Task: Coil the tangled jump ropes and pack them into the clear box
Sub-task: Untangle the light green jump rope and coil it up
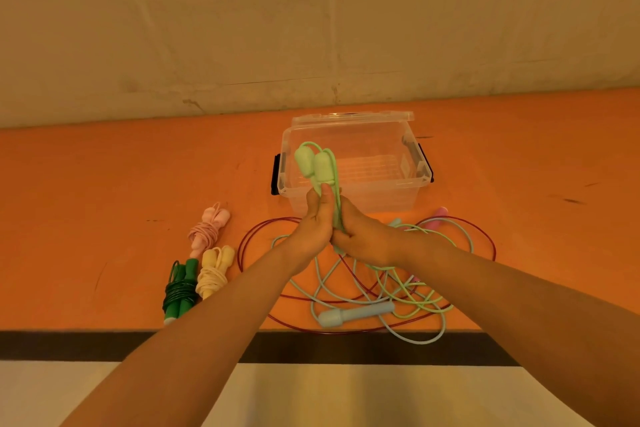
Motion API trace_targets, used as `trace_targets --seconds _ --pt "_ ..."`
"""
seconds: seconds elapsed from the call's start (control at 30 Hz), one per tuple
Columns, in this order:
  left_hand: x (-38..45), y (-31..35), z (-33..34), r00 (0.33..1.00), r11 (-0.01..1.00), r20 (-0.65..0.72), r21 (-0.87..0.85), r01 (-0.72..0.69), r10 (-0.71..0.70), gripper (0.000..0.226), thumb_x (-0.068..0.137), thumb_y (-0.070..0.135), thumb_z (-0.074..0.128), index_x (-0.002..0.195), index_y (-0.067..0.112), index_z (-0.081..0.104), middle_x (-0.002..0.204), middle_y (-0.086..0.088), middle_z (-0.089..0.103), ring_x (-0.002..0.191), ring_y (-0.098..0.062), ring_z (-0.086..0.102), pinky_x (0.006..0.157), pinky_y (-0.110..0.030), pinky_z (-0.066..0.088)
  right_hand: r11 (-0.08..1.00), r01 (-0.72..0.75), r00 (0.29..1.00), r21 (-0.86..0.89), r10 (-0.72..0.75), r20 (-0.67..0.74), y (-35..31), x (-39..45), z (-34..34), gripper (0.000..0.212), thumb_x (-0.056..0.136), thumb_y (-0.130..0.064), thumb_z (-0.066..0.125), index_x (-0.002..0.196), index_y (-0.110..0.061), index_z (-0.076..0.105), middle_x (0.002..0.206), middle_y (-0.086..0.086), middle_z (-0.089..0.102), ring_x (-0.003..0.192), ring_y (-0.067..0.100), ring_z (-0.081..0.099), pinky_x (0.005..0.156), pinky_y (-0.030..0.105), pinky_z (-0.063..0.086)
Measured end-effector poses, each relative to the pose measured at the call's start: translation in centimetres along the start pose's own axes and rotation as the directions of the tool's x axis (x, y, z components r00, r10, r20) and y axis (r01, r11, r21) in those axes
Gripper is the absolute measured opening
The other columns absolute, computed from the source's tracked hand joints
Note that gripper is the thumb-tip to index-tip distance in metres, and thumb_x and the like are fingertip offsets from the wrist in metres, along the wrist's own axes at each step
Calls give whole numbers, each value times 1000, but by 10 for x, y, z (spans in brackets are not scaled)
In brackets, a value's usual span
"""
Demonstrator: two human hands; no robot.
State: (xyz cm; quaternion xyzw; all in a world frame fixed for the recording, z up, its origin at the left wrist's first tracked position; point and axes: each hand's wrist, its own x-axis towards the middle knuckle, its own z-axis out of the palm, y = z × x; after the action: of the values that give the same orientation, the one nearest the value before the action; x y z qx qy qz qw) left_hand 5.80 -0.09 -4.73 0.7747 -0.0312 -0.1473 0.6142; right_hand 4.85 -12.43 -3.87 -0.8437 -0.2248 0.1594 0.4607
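The two light green handles [313, 165] of a jump rope are held together in the left hand [313, 224], its fingers curled round their lower ends. The handles stand nearly upright, side by side, their rounded tops pointing away from the person and toward the far edge of the table [104, 184], in front of the clear box. The right hand [363, 236] is pressed close against the left, its fingers closed on the light green cord [336, 198] that runs down alongside the handles. From there the cord falls into a loose tangle [398, 288] on the table below the right wrist, near the near edge, where it is crossed with a pale blue rope and a thin dark red rope [249, 246]. A pale blue handle [353, 314] lies among the loops, its long axis roughly parallel to the near edge. A pink handle [437, 218] is seen just beyond the tangle, beside the box. The clear box [391, 191] stands open just beyond the hands, its lid [353, 120] tipped back toward the far edge. Left of the hands, three coiled ropes lie together: a pink bundle [207, 229], a cream bundle [214, 272] and a dark green bundle [180, 291], their long axes running roughly from near edge to far edge.
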Motion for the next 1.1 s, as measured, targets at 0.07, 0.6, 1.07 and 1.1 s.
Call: trace_targets --seconds 0.07,0.6,1.07,1.1 --pt "-1 2 -1 999 999 7 31 -43 43 54 99 50 14 147 25 21 133 18 31 125 1 30 97 -16 24 998 -9 995 -69 3 -99 9 4 -1 68 84 -17 47 145 -9 18 126 5 39 112 17 45 90 26 40" --pt "11 11 -40 944 955 -153 94 -281 293 66 53 24 90 106 26 51 99 2 59 88 -12 59 72 -19 52 853 -12 992 -522 -56 -114 46 -10 -17 60 99 -13 43 149 -6 12 130 14 35 117 27 37 87 32 38" --pt "5 1 -34 969 887 -90 429 -169 229 19 91 25 62 105 12 65 104 6 62 100 -9 57 90 -23 44 658 18 994 -753 -92 -56 56 -18 -20 61 96 -26 51 147 -14 21 127 6 35 115 25 35 79 42 48" --pt "4 -1 -35 955 847 -57 479 -228 290 16 91 20 61 103 10 66 103 4 63 99 -10 56 90 -23 43 669 15 995 -743 -86 -57 56 -19 -20 64 95 -28 52 148 -14 20 128 6 35 116 25 34 81 41 47"
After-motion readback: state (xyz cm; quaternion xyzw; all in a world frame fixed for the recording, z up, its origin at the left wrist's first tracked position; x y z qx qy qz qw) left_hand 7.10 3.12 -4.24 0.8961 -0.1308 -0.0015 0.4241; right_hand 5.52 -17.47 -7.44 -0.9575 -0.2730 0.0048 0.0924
